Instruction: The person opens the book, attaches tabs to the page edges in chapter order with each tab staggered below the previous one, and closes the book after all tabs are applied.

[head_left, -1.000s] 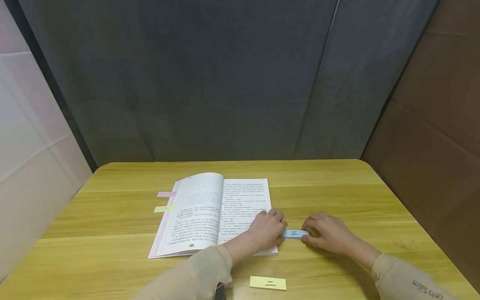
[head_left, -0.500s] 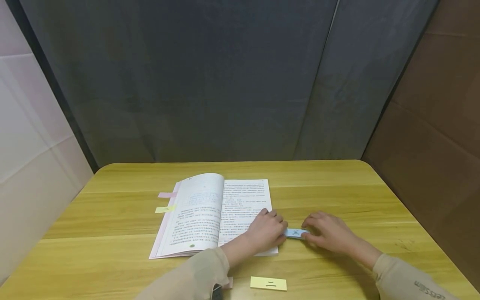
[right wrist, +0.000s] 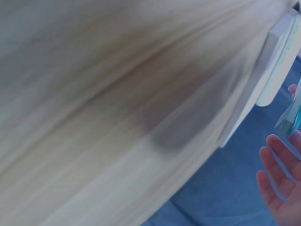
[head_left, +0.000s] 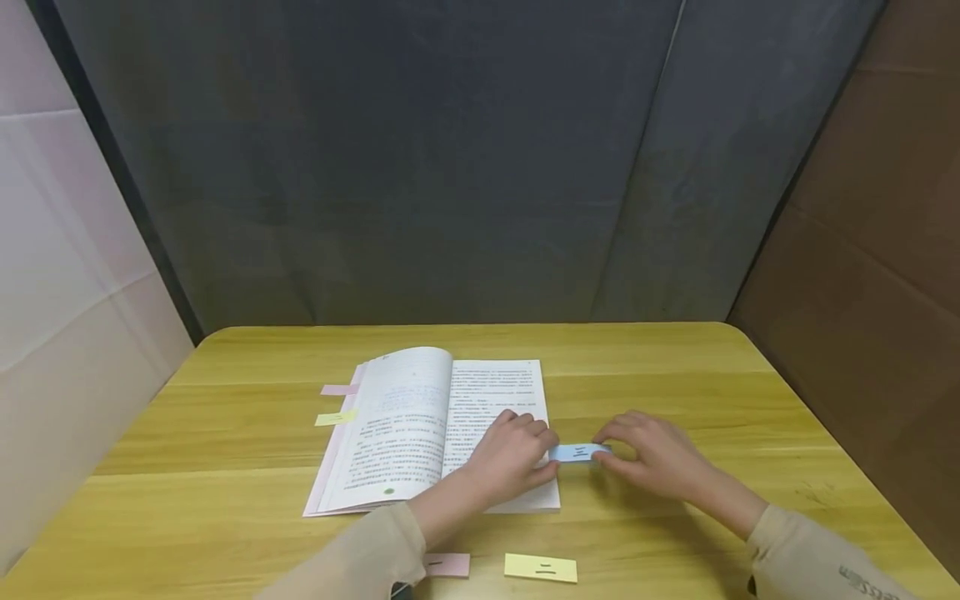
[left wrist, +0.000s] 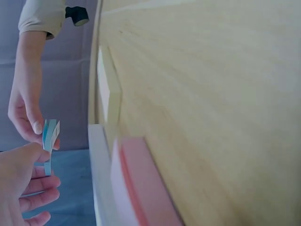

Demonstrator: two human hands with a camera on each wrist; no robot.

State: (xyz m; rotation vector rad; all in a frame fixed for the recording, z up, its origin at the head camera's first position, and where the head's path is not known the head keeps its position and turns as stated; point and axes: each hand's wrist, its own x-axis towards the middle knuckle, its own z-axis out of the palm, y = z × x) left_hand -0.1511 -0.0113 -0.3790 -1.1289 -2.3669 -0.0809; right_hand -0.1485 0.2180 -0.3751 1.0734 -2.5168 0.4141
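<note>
Between my two hands is a pad of blue sticky notes (head_left: 577,452) marked with short black strokes. My left hand (head_left: 510,458), above the open book's right page, pinches the pad's left end between thumb and fingers. At the other end, my right hand (head_left: 652,454) grips it with thumb and forefinger. The pad is raised off the table in the left wrist view, its sheets (left wrist: 51,134) partly fanned at the edge. The book (head_left: 397,450) lies open, its right page partly covered by my left hand and forearm.
A pink sticky tab (head_left: 339,390) and a yellow one (head_left: 333,418) stick out from the book's left edge. Near the front lie a yellow note pad (head_left: 540,568) and a pink note pad (head_left: 448,565), the latter partly behind my left sleeve. Curtains enclose the wooden table (head_left: 225,417).
Both hands have shifted slightly left and away from me with the blue pad, which now shows more of its face. My left sleeve has moved left, uncovering more of the pink pad.
</note>
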